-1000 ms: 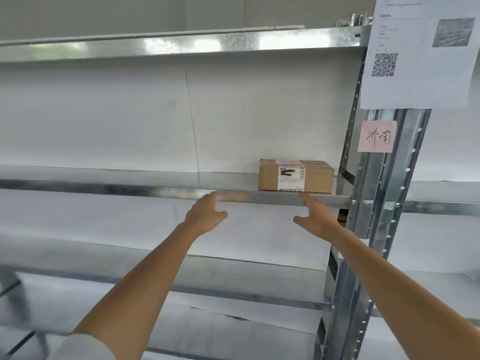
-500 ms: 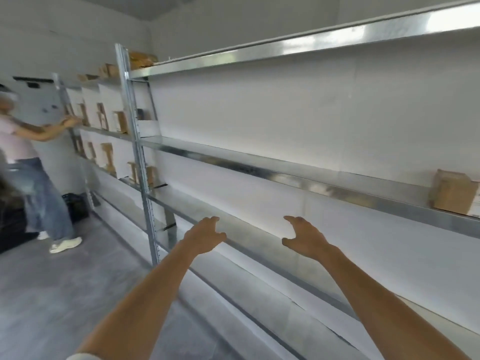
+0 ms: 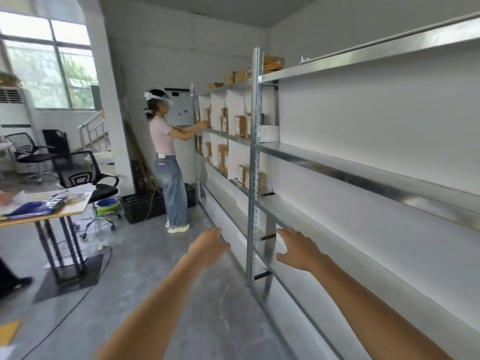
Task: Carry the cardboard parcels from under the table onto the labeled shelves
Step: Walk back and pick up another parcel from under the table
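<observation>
My left hand (image 3: 207,247) and my right hand (image 3: 298,249) are both held out in front of me, fingers apart, holding nothing. They hover beside the metal shelving (image 3: 363,175) that runs along the right wall; its near bays are bare. Several cardboard parcels (image 3: 240,125) stand on the far bay of the shelves, and more lie on its top shelf (image 3: 271,64). The table (image 3: 52,213) stands at the left; no parcels show beneath it.
Another person (image 3: 168,162) with a headset stands at the far shelf bay, reaching into it. A black crate (image 3: 142,207) sits on the floor by their feet. Black office chairs (image 3: 85,178) stand behind the table. A shelf upright (image 3: 253,165) rises just ahead.
My view has swung left, away from the shelf with the placed parcel and toward the room. Both hands drew back from the shelf edge and stay empty.
</observation>
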Motion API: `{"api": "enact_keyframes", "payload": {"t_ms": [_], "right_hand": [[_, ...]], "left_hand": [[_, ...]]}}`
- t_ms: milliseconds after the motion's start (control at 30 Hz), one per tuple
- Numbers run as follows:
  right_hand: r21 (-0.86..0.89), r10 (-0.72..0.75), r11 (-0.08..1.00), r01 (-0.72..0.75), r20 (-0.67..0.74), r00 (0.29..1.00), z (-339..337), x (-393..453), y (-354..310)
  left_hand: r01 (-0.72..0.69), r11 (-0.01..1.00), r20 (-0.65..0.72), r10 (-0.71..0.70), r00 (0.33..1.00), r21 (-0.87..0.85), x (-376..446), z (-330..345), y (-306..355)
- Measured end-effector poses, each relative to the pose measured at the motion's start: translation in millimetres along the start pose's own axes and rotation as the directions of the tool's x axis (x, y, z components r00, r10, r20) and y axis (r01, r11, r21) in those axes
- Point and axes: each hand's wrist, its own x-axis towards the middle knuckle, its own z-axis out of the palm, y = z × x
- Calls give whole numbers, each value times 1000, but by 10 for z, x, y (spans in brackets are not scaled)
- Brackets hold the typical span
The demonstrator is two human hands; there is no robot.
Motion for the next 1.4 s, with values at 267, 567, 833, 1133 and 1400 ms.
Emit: {"api": "enact_keyframes", "payload": {"t_ms": [267,567,833,1133,1400], "right_hand": [[122,-185,977,173,92,979,364,1207,-1115],[261,-417,893,367,176,892,1008,2624,-2308],[306,-559,818,487,224,798,1081,4088,-3360],[347,-676,734,584,281,682,1369,5164,-4489],[342,-724,690,638,326,608,1801,6109,-5771]], "left_hand": [[183,983,-88,-184,979,-16,390,-417,-1071],[400,916,-196,-400,895,-44,1046,-869,-2175],[564,820,-295,-565,771,-97,1979,-1611,-2956],[648,721,-324,-691,646,-247,2630,-2147,-3919],[709,646,-351,-758,550,-285,3016,-2690,-5224]]}}
